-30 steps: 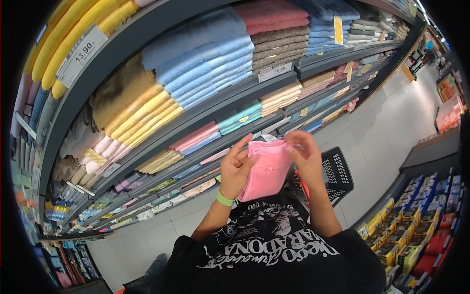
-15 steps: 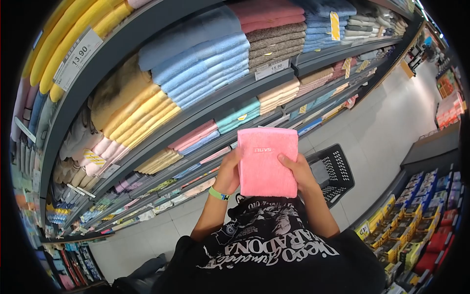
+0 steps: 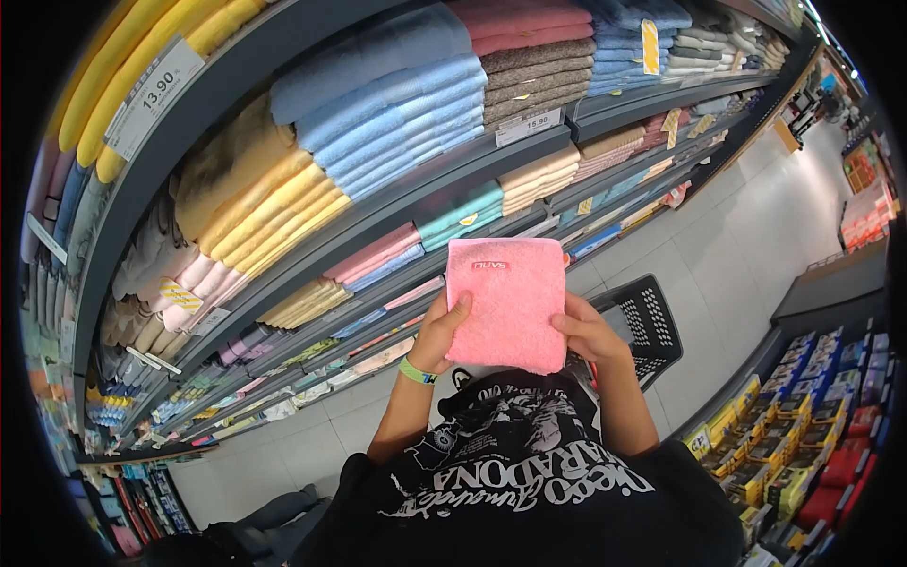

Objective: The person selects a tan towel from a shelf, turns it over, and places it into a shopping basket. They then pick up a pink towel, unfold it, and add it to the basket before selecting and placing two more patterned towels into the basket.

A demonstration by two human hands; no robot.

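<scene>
A folded pink towel [image 3: 506, 307] with a small label near its top edge is held up in front of my chest. My left hand [image 3: 440, 331] grips its left side, thumb lying on the front face and the other fingers hidden behind. On the right edge, my right hand [image 3: 588, 331] pinches the towel, its thumb at the border and its fingers mostly out of sight behind it. A yellow-green wristband [image 3: 417, 372] circles my left wrist.
Shelves ahead carry stacked blue towels [image 3: 397, 118], yellow towels [image 3: 274, 213] and brown towels [image 3: 539, 80]. A black shopping basket [image 3: 652, 326] stands beyond my right hand. Packaged goods [image 3: 784, 425] fill the display at right. Another person's leg [image 3: 274, 515] shows at lower left.
The towel has shifted slightly left and up. My left thumb now lies over its front face, while my right thumb has slid back from the front to the right edge.
</scene>
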